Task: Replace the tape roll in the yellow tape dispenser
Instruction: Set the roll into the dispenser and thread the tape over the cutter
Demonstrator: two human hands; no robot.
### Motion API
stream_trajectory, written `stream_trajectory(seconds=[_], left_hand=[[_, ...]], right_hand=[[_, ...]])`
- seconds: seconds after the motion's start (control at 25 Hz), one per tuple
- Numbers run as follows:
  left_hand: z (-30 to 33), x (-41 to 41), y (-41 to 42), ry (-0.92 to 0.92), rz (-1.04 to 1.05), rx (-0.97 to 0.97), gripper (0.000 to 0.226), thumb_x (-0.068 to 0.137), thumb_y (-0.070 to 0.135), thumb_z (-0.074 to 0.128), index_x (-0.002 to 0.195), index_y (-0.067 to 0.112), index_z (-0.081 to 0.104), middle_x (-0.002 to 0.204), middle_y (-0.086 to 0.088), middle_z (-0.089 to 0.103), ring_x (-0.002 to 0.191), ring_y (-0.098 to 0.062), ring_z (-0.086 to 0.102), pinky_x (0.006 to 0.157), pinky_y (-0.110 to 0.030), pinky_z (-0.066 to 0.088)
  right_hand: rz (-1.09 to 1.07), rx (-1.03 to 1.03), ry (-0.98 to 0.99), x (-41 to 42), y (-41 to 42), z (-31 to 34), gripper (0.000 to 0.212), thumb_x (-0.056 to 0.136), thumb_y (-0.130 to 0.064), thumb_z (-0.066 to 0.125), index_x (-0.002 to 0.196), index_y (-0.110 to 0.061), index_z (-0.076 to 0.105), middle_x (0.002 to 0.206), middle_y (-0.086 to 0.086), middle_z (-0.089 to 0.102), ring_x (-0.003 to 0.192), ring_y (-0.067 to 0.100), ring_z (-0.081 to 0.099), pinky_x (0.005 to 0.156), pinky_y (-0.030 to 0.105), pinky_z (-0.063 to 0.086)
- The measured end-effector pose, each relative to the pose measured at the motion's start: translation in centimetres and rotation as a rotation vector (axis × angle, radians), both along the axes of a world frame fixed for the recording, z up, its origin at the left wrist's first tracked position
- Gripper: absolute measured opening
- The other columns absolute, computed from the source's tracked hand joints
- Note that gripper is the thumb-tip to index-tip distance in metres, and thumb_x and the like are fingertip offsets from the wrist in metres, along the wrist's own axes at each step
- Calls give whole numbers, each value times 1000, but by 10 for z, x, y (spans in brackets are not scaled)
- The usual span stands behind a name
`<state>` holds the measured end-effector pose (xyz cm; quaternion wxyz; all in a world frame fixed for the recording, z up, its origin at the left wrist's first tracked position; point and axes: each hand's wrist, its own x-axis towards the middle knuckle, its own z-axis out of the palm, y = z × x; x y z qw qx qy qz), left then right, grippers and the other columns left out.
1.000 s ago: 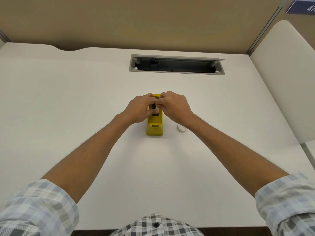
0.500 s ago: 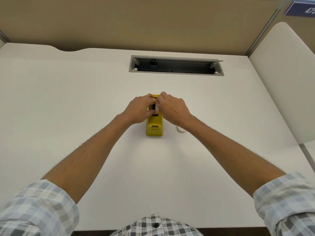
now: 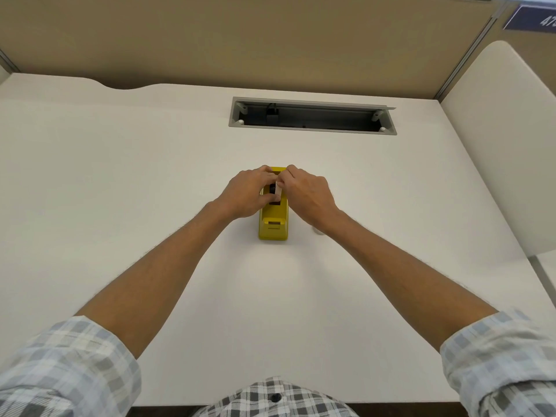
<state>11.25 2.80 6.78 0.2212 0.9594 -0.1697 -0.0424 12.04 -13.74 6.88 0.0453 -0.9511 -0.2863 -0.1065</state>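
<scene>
A yellow tape dispenser [image 3: 273, 227] stands on the white desk [image 3: 150, 191], its cutter end toward me. Both hands meet over its far half. My left hand [image 3: 248, 192] wraps the dispenser's left side, thumb and fingers at the top slot. My right hand [image 3: 307, 192] comes in from the right, its fingertips pinching a pale tape roll [image 3: 278, 191] with a black hub [image 3: 272, 188] that sits in the slot. Most of the roll is hidden by the fingers. A small white round piece [image 3: 318, 232] peeks out beneath my right wrist.
A grey cable tray opening [image 3: 313, 117] is cut into the desk behind the dispenser. Tan partition walls stand at the back, and a white panel [image 3: 499, 145] rises at the right. The desk's front edge lies just before my shirt.
Both hands stay on the dispenser's top. My right hand has shifted slightly left and now covers more of the white round piece beside the dispenser.
</scene>
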Motion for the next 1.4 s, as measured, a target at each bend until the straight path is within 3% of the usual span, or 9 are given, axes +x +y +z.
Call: stream_trajectory(seconds=[0.28, 0.56, 0.68, 0.8, 0.92, 1.16, 1.28, 1.4], left_hand=[[0, -1, 0, -12, -6, -6, 36, 90, 34, 62, 123, 21, 61, 127, -1, 58, 100, -24, 59, 82, -35, 47], [1, -1, 1, -9, -16, 5, 30, 91, 35, 60, 118, 22, 64, 127, -1, 57, 102, -23, 58, 83, -35, 46], [1, -1, 1, -7, -14, -1, 30, 91, 34, 61, 118, 22, 64, 127, 0, 57, 101, -23, 58, 83, -35, 45], [2, -2, 0, 2, -11, -12, 32, 91, 33, 61, 121, 23, 63, 128, 0, 57, 102, -24, 58, 85, -36, 46], [3, -2, -1, -4, -16, -2, 34, 90, 32, 61, 123, 24, 61, 129, 0, 57, 104, -24, 58, 87, -38, 47], [1, -1, 0, -8, -5, 2, 33, 89, 32, 63, 121, 23, 62, 127, 0, 58, 100, -24, 59, 82, -36, 48], [0, 0, 0, -9, 3, -5, 32, 89, 32, 63, 120, 23, 62, 126, 0, 58, 98, -24, 60, 81, -37, 49], [-2, 1, 0, -4, 6, -3, 37, 89, 34, 63, 124, 22, 61, 128, 0, 58, 100, -24, 60, 81, -35, 48]], right_hand=[[-16, 154, 18, -11, -4, 0, 21, 100, -26, 49, 111, -15, 63, 102, 2, 65, 82, 21, 63, 53, 33, 47], [-60, 142, 27, -11, -4, 1, 25, 101, -30, 46, 104, -21, 70, 97, -2, 72, 85, 22, 64, 61, 36, 50], [-68, 138, 16, -10, -2, 2, 25, 100, -28, 47, 99, -20, 71, 92, 0, 72, 81, 23, 63, 57, 32, 44], [-74, 141, 20, -8, 2, 5, 23, 100, -25, 48, 97, -19, 70, 87, 2, 71, 75, 24, 62, 54, 30, 39], [-72, 83, 28, -6, 3, 4, 20, 101, -21, 48, 102, -16, 67, 94, 1, 69, 78, 22, 63, 56, 33, 47], [-45, -19, 35, -2, 4, 0, 13, 101, -15, 46, 108, -10, 56, 103, 5, 60, 74, 23, 62, 52, 32, 43], [-93, 102, 124, 1, 3, 0, 14, 101, -19, 46, 106, -11, 56, 105, 5, 61, 72, 25, 61, 57, 36, 49], [-102, 357, 215, -1, -3, -1, 20, 100, -26, 47, 106, -14, 62, 106, 1, 65, 82, 21, 64, 68, 38, 52]])
